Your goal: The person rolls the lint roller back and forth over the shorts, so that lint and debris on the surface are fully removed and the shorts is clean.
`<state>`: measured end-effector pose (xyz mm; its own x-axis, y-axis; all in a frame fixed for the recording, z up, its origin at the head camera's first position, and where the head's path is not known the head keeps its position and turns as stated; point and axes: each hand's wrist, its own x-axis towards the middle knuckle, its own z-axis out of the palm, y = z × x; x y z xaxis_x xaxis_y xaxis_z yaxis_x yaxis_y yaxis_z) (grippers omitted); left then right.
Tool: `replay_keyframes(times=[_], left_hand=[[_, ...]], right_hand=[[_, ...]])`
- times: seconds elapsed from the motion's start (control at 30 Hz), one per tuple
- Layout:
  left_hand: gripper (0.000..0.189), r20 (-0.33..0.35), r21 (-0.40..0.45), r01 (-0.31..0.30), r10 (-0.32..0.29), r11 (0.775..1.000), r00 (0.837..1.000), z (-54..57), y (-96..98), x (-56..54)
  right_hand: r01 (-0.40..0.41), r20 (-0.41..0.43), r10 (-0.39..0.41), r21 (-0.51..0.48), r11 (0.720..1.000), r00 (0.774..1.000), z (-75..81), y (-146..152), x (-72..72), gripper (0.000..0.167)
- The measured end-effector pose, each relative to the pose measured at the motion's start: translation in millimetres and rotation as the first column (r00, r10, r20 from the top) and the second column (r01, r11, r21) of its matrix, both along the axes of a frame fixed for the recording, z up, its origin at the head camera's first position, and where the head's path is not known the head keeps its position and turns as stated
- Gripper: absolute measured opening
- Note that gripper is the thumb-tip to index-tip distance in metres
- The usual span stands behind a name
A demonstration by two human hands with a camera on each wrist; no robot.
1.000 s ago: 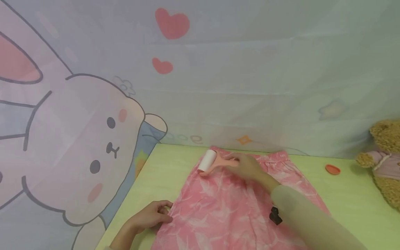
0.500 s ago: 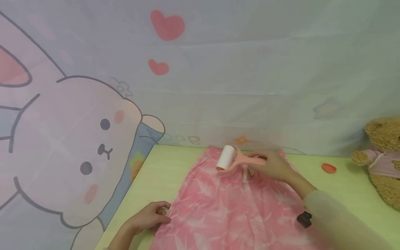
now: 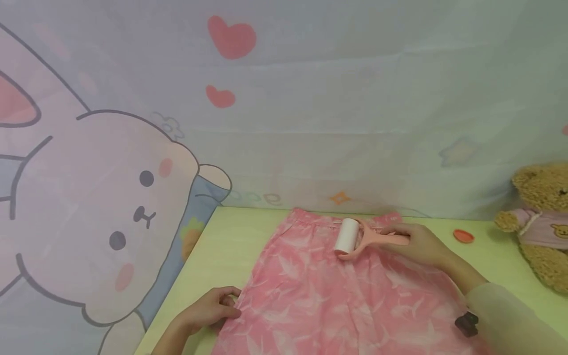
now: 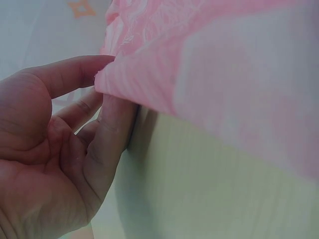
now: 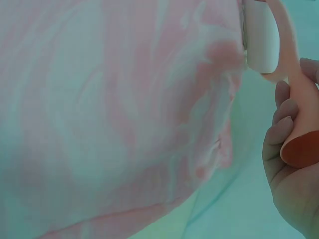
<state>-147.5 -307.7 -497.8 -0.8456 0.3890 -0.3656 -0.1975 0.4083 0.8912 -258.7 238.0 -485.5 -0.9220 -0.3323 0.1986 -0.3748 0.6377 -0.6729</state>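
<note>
Two hands apart: my right hand (image 3: 423, 244) grips the smooth cylindrical lint roller (image 3: 346, 236); my left hand (image 3: 212, 309) pinches the soft pink shorts (image 3: 328, 301).

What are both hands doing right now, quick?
Left hand: pinching the pink cloth at its edge.
Right hand: gripping the lint roller.

Left hand (image 3: 212, 309): near left, I see fingers curled — pinching.
Right hand (image 3: 419, 244): far right, fingers wrapped in a grip, forearm stretched forward.
</note>
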Motion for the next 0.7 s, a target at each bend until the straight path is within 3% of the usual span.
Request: replay_keyframes(times=[0.4, 0.7], left_hand=[[0.033, -0.013, -0.027, -0.014, 0.014, 1.000, 1.000, -2.9, -0.1, -0.4], [0.032, -0.006, -0.025, -0.018, 0.018, 1.000, 1.000, -3.0, -1.0, -0.6]], right_hand=[[0.032, 0.042, -0.031, -0.006, 0.999, 0.999, -14.8, 28, -1.1, 0.043], [0.039, -0.006, -0.039, 0.023, 0.999, 0.999, -24.6, 43, -1.8, 0.036]])
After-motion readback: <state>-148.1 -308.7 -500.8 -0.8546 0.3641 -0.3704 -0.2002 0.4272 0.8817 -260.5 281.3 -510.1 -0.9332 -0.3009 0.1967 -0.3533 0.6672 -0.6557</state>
